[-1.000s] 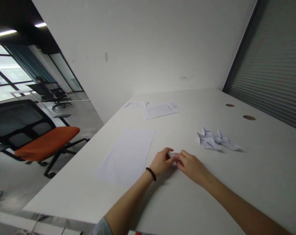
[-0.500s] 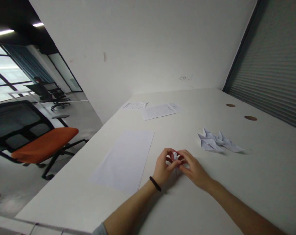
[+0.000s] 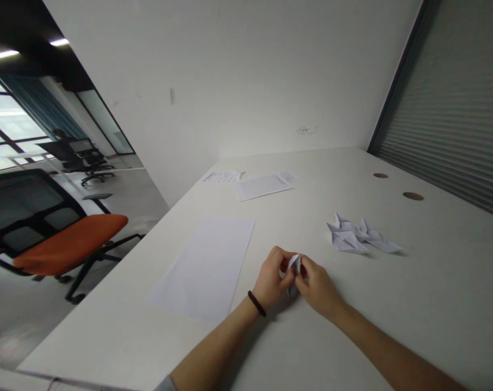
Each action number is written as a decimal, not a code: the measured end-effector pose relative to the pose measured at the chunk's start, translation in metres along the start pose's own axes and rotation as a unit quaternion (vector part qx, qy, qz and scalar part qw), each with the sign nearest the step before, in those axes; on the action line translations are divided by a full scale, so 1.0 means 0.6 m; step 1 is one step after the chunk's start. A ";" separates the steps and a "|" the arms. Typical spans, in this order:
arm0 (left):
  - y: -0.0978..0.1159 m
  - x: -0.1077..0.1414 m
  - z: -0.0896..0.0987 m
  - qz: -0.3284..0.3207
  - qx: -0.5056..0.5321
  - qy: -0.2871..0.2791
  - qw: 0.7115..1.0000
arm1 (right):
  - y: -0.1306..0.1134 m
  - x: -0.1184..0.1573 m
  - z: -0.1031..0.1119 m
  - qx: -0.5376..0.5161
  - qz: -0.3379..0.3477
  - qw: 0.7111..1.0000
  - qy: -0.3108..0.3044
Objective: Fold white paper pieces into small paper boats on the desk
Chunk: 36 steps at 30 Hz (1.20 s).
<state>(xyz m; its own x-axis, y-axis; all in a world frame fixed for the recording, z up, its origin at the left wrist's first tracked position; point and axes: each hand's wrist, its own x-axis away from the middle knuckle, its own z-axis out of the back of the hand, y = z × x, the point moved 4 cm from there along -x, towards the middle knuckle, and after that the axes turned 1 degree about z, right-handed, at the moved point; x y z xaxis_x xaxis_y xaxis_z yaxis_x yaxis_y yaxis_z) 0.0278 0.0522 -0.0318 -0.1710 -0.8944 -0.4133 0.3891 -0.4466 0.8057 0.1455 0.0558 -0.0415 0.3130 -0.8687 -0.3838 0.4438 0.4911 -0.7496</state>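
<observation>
Between my two hands is a small folded white paper (image 3: 295, 264), pinched from both sides above the white table (image 3: 331, 347). My left hand (image 3: 271, 278), with a black band on its wrist, grips the paper's left side. The right side is pinched by my right hand (image 3: 316, 285). Fingers cover much of the paper. Blank white sheets (image 3: 207, 269) lie flat to the left of my hands. Folded paper pieces (image 3: 358, 236) rest together beyond my right hand.
Printed papers (image 3: 264, 186) lie toward the back of the table, near the white wall. Two round holes (image 3: 413, 196) are at the right. An orange-seated chair (image 3: 73, 241) stands on the floor at the left. A person is faintly visible far off.
The folded paper has turned and shows a broader pointed face between my fingers. My right hand's fingers have drawn closer together around it. The view has shifted slightly.
</observation>
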 end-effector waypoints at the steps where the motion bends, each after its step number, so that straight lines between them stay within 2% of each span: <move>1: 0.002 0.001 -0.001 -0.012 -0.015 0.005 1.000 | 0.001 -0.001 -0.001 0.018 0.005 1.000 0.015; 3: 0.005 0.001 -0.003 -0.030 -0.031 0.008 0.999 | 0.004 -0.002 -0.002 0.037 0.023 0.999 0.025; 8: 0.007 -0.002 -0.004 -0.080 -0.095 -0.019 0.992 | 0.021 -0.007 0.001 0.052 0.038 0.998 -0.007; 14: -0.002 -0.002 0.000 -0.130 -0.149 -0.109 0.974 | 0.041 -0.015 0.012 0.121 0.079 0.989 -0.041; 20: 0.001 0.005 -0.001 -0.137 -0.206 -0.146 0.958 | 0.022 -0.003 0.022 0.196 0.114 0.973 -0.046; 23: -0.001 0.009 -0.001 -0.139 -0.218 -0.160 0.953 | 0.010 0.003 0.019 0.228 0.156 0.960 -0.054; 28: -0.001 0.015 0.001 -0.153 -0.213 -0.185 0.947 | 0.004 0.006 0.021 0.253 0.226 0.935 -0.107; 32: 0.003 0.021 -0.002 -0.157 -0.244 -0.205 0.935 | 0.004 0.014 0.032 0.254 0.254 0.922 -0.144; 36: 0.001 0.030 -0.001 -0.152 -0.243 -0.190 0.939 | 0.008 0.025 0.035 0.264 0.261 0.919 -0.131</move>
<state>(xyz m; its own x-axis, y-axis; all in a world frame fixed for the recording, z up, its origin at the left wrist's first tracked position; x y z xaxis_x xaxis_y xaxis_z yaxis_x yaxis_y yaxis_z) 0.0258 0.0358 -0.0390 -0.6156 -0.7119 -0.3381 0.6214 -0.7023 0.3472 0.1699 0.0464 -0.0393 0.7595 -0.4953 -0.4217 0.5002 0.8591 -0.1084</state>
